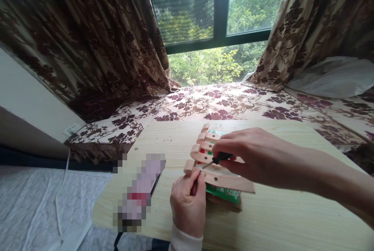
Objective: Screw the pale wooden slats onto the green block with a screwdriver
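My right hand [248, 151] is closed around the dark handle of a screwdriver [217, 159], its thin shaft pointing left and down. My left hand [188, 200] pinches a small dark-topped screw [200, 172] at the near end of a pale wooden piece. That wooden piece [230, 181] is made of several slats with curled left ends and dark screws set in them. The screwdriver tip is close above the left fingertips; whether it touches the screw I cannot tell. Under the slats lies a green printed packet [223, 194]. My right hand hides part of the slats.
The pale wooden table [263, 220] holds the work. A blurred-out flat object [143, 188] with a dark cord lies at its left. Behind stands a window ledge with a floral cover [219, 103], between patterned curtains [117, 29]. A quilted bed [32, 204] is at left.
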Action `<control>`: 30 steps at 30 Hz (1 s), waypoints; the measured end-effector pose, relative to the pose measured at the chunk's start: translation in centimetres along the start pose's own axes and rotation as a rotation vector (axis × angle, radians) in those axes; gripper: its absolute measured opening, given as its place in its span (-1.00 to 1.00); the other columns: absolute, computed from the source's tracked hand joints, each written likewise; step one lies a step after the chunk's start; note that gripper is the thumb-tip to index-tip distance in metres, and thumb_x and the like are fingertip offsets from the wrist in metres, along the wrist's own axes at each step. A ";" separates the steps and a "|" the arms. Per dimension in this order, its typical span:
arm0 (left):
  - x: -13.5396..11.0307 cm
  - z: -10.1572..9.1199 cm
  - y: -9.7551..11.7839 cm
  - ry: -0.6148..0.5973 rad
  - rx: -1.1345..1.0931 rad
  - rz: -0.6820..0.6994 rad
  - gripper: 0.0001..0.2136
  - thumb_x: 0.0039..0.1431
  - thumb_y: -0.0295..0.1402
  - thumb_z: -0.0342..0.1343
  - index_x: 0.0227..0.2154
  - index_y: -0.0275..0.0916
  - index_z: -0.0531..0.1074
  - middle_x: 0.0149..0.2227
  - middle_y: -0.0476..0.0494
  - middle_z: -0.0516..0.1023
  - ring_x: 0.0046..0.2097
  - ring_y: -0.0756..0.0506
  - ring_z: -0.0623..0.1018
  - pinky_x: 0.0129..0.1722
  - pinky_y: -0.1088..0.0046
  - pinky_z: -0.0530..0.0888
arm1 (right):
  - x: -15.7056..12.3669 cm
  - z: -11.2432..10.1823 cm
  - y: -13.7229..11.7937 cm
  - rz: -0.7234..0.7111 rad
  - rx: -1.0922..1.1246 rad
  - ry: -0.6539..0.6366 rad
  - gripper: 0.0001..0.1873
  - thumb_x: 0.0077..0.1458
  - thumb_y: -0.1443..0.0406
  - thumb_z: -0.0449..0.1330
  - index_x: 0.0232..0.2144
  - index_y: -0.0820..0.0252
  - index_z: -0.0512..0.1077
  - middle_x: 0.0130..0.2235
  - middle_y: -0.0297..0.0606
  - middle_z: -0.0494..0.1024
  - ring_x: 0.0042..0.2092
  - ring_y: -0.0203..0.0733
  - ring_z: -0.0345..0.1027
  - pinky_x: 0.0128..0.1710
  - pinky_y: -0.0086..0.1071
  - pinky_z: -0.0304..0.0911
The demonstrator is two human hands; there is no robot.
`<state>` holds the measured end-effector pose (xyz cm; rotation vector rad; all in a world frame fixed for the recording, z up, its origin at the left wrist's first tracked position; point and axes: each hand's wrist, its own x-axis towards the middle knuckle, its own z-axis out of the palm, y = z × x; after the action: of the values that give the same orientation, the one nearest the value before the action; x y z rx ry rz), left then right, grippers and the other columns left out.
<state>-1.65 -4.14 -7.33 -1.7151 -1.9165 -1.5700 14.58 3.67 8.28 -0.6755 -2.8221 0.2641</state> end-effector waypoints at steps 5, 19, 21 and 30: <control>-0.1 0.0 0.0 -0.002 -0.002 -0.011 -0.92 0.06 -0.38 0.10 -0.38 -0.21 0.49 -0.47 -0.04 0.53 -0.45 0.01 0.50 -0.40 0.50 0.44 | 0.7 0.3 -1.0 -0.004 -0.025 -0.033 -0.89 0.09 0.36 0.05 -0.39 0.16 0.38 -0.39 -0.33 0.45 -0.39 -0.32 0.25 -0.43 -0.45 0.00; 0.2 0.4 0.2 0.119 0.059 0.070 -0.91 0.06 -0.42 0.08 -0.45 -0.22 0.49 -0.55 -0.01 0.51 -0.52 0.00 0.47 -0.46 0.50 0.44 | 4.2 1.2 -2.3 -0.082 0.017 0.065 -0.87 0.07 0.35 0.03 -0.28 0.21 0.30 -0.32 -0.25 0.43 -0.36 -0.30 0.22 -0.42 -0.42 0.02; 0.1 0.4 0.2 0.133 0.072 0.072 -0.91 0.06 -0.42 0.08 -0.45 -0.20 0.48 -0.55 0.01 0.50 -0.53 0.01 0.46 -0.47 0.51 0.44 | 4.2 2.1 -1.9 -0.090 0.140 0.126 -0.89 0.08 0.37 0.02 -0.27 0.19 0.25 -0.34 -0.30 0.41 -0.38 -0.34 0.19 -0.42 -0.44 0.03; -0.4 0.9 0.1 0.135 0.063 0.021 -0.92 0.07 -0.35 0.09 -0.42 -0.17 0.48 -0.53 0.00 0.50 -0.50 0.01 0.47 -0.46 0.52 0.45 | 3.3 4.2 -0.3 -0.037 0.294 0.233 -0.94 0.14 0.30 0.04 -0.34 0.16 0.20 -0.45 -0.37 0.34 -0.44 -0.35 0.12 -0.47 -0.46 -0.02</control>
<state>-1.01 -3.78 -7.93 -1.5571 -1.8567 -1.5583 10.46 4.44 4.90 -0.5481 -2.5030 0.5434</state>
